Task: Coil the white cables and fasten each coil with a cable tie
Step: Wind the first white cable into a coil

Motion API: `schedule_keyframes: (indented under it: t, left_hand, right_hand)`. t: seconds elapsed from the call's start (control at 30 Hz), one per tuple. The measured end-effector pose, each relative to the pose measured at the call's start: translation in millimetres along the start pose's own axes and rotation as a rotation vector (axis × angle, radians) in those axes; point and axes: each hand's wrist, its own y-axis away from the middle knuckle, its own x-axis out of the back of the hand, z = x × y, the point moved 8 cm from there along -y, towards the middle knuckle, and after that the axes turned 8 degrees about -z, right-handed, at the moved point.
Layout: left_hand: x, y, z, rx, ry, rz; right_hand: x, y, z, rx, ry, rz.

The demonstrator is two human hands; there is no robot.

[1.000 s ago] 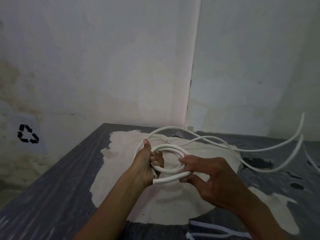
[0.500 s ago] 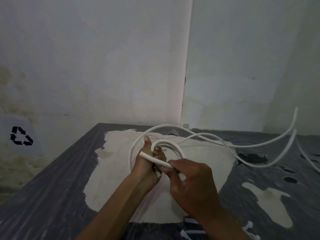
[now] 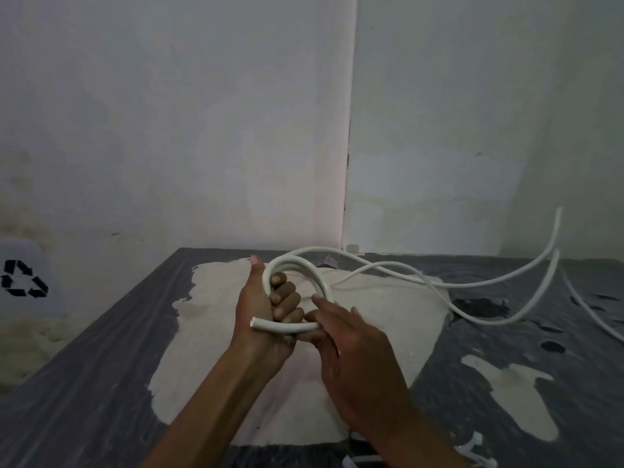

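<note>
A thick white cable (image 3: 297, 265) is wound into a small coil held above the table. My left hand (image 3: 266, 312) grips the coil's left side, fingers curled through the loop, thumb up. The cable's cut end (image 3: 256, 323) sticks out leftward across that palm. My right hand (image 3: 351, 346) pinches the lower right of the coil, index finger laid along the loop. The loose lengths (image 3: 489, 285) trail right over the table and rise at the far right. White cable ties (image 3: 472, 450) lie at the near edge, partly hidden by my right forearm.
The table (image 3: 101, 383) has a dark grey cover with large worn pale patches. Two white walls meet in a corner behind it. A box with a black recycling mark (image 3: 23, 278) stands at the left, beyond the table's edge.
The cut end has swung round from the top of the coil to the bottom and now lies across my left palm. My right hand has shifted down and right along the loop.
</note>
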Motion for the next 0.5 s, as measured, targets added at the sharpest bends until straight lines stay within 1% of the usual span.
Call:
schedule_keyframes:
  t: [0.07,0.17,0.27,0.37,0.5]
  left_hand:
    - [-1.1,0.6,-2.9,0.011,0.003,-0.007]
    - [-2.6,1.8,-5.2,0.004,-0.011,-0.020]
    - [-6.8,2.3,-5.1,-0.011,-0.051,-0.085]
    - [-10.7,3.3,-5.3,-0.011,-0.118,-0.136]
    - [-19.3,6.2,-4.2,-0.052,-0.179,-0.203]
  right_hand:
    - [-2.9,0.5,5.1,-0.056,-0.141,-0.042]
    - [-8.2,-1.5,9.6,-0.088,-0.267,-0.129]
    - [-10.8,-3.2,12.0,-0.118,-0.388,-0.173]
    - [-14.6,-2.7,13.2,-0.157,-0.436,-0.200]
    - [-15.5,-3.1,17.0,-0.210,-0.477,-0.222]
